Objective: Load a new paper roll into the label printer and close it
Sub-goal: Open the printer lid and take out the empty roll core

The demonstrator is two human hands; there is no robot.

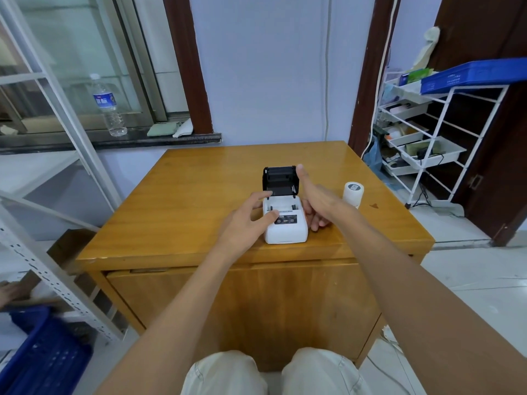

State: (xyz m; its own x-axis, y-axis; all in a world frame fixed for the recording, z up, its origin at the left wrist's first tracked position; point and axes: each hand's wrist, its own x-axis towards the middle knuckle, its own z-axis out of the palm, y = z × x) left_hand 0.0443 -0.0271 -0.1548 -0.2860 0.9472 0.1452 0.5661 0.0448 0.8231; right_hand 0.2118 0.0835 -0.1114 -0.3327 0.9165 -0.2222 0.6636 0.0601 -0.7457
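Note:
A small white label printer (pixel 285 230) sits near the front middle of the wooden table (pixel 182 212). Its black lid (pixel 281 180) stands open and upright behind the paper bay. My left hand (pixel 245 220) rests against the printer's left side, thumb on the top panel, fingers spread. On the printer's right side is my right hand (pixel 315 199), fingers apart, thumb raised beside the lid, holding nothing. A white paper roll (pixel 353 193) stands upright on the table to the right, partly behind my right wrist.
A white wire rack (pixel 427 143) with trays and a blue crate (pixel 473 74) stands at the right. A water bottle (pixel 109 106) is on the window ledge at the left. A metal shelf frame and another blue crate (pixel 42 357) are at the lower left.

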